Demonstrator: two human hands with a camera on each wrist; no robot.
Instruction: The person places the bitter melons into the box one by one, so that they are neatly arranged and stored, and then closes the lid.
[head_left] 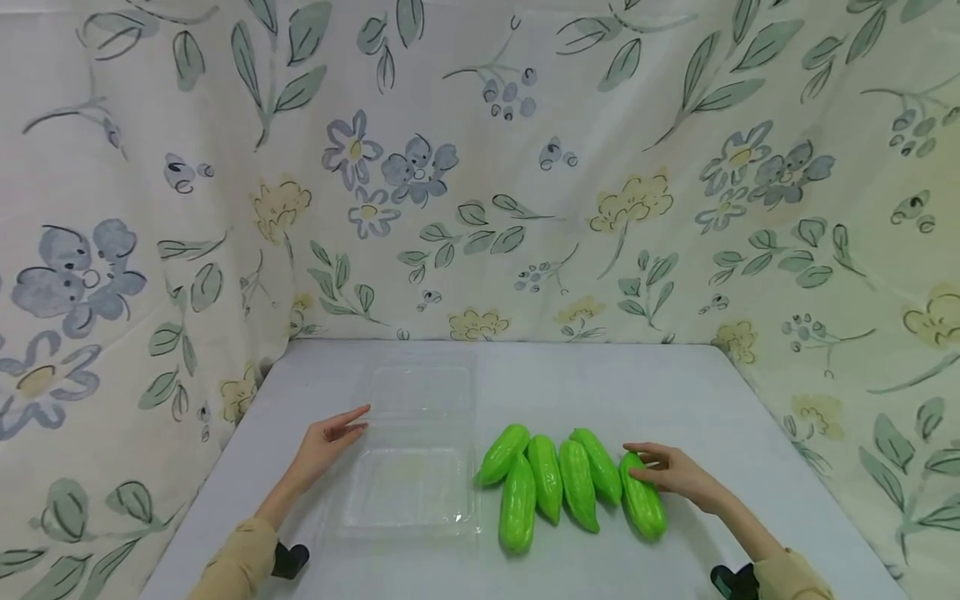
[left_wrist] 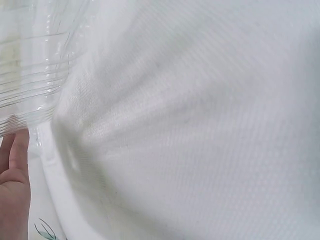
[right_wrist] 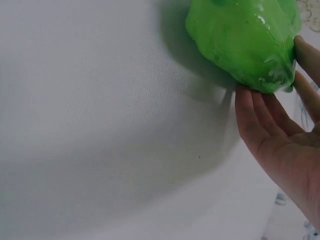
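My right hand (head_left: 681,477) grips the upper end of the rightmost bitter melon (head_left: 643,504), a bright green, glossy, lumpy one. In the right wrist view, fingers and thumb of that hand (right_wrist: 280,135) lie on both sides of the end of the bitter melon (right_wrist: 245,45). Several more bitter melons (head_left: 577,483) lie side by side to its left. A clear plastic clamshell box (head_left: 345,500) lies opened flat left of them. My left hand (head_left: 324,450) has its fingers extended at the box's left edge, near the fold. Only part of the left hand (left_wrist: 15,175) shows in the left wrist view.
A white-covered table (head_left: 600,375) bears everything. Behind it and along both sides hangs a cloth (head_left: 480,250) printed with flowers and leaves. Beige sleeves (head_left: 238,560) and black wrist devices (head_left: 291,560) show at the forearms.
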